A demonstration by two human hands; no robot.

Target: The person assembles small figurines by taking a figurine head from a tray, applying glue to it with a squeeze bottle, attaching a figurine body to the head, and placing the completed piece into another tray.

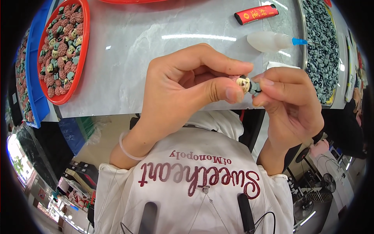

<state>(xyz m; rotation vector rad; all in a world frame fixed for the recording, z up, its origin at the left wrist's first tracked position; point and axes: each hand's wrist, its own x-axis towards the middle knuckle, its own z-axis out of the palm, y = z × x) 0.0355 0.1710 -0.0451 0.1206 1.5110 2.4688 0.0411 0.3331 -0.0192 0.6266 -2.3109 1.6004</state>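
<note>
At the centre of the frame, above the desk (128, 70), my left hand (187, 87) and right hand (286, 103) have fingers clamped on a tiny figurine (248, 85), mid-assembly I judge; next calls for steady pressing.

Two hands (183, 87) (288, 103), one small figurine piece (247, 84), one red lighter (256, 14), one glue bottle (272, 41), one red tray (83, 50).

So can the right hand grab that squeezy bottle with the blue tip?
Probably yes, but not straight away: the right hand is pinching a small figure together with the left hand. The bottle lies close, unblocked.
</note>
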